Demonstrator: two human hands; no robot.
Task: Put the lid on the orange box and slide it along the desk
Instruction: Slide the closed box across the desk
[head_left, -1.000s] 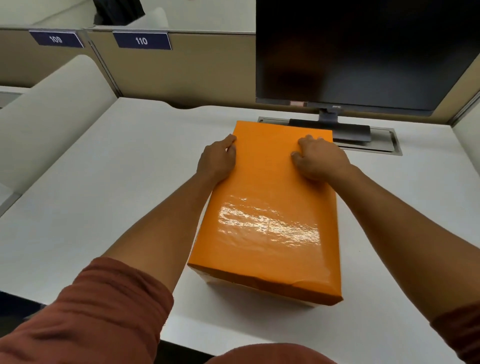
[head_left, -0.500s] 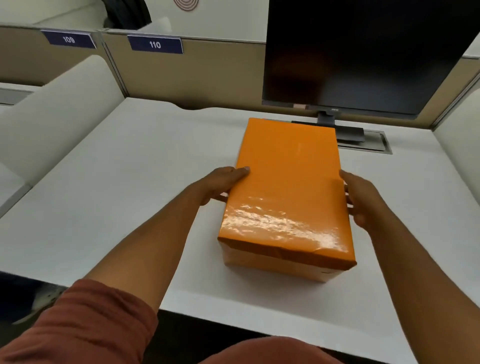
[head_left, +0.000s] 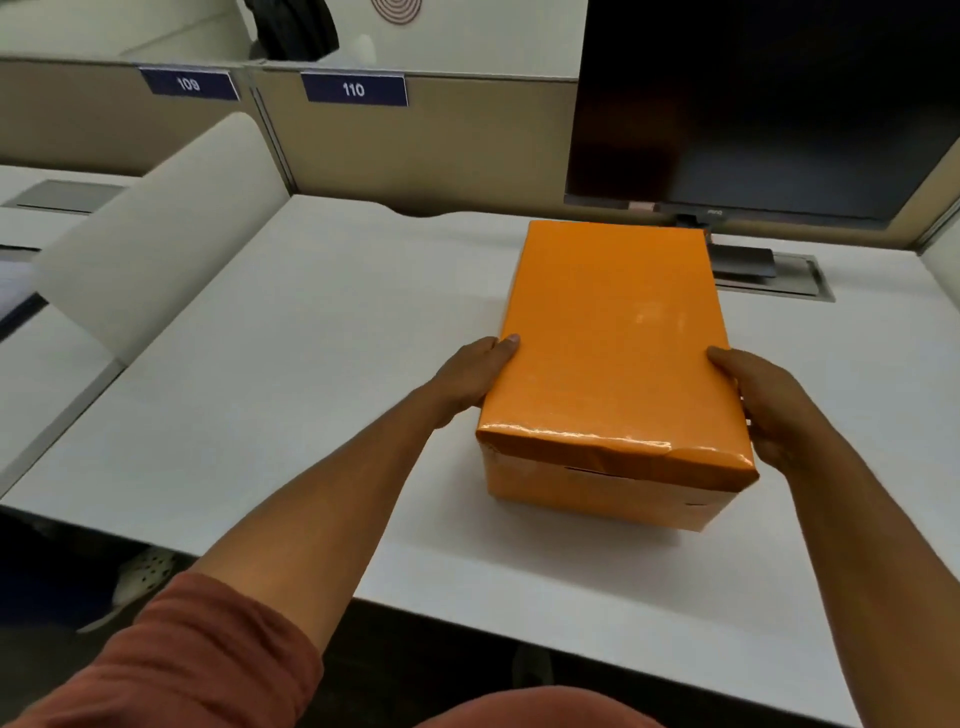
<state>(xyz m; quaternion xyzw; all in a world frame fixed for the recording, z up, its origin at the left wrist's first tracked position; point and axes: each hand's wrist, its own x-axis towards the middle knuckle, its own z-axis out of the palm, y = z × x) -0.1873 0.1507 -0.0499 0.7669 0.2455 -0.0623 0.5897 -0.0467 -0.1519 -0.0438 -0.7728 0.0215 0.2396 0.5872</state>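
Note:
The orange box (head_left: 602, 493) stands on the white desk (head_left: 291, 332), right of the middle, with its glossy orange lid (head_left: 613, 338) sitting on top. My left hand (head_left: 472, 379) presses against the box's left side, thumb at the lid's edge. Against the right side lies my right hand (head_left: 769, 410), fingers wrapped around the near right corner. Both hands clamp the box between them. The fingers below the lid's rim are hidden.
A dark monitor (head_left: 769, 104) stands at the back right, its base (head_left: 743, 262) just behind the box. Beige partitions with signs 109 (head_left: 188, 84) and 110 (head_left: 354, 89) close the back. A white divider panel (head_left: 156, 228) borders the desk's left side.
My hands came off the lid's top and down to the box's two sides. The box now sits further right in the view, close to the monitor base.

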